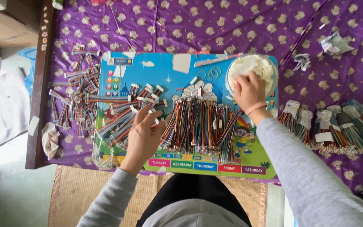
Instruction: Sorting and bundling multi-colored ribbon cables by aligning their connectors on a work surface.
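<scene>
Two hands work over the picture board (pixel 181 71): left hand (pixel 143 134), fingers spread, presses loose ribbon cables (pixel 122 117) at its left, right hand (pixel 248 90), fingers curled, reaches into the paper-slip bowl (pixel 253 69) at its top right, tied bundles (pixel 332 122) lying beyond the board's right edge.

Under my left hand (pixel 141 136) lie loose rainbow-coloured ribbon cables with white plug ends (pixel 124 115), fanned flat across the blue cartoon board. Beneath my right hand (pixel 248 90) sits a round clear plastic bowl heaped with small white paper slips (pixel 255 63), upright at the board's far right corner.
</scene>
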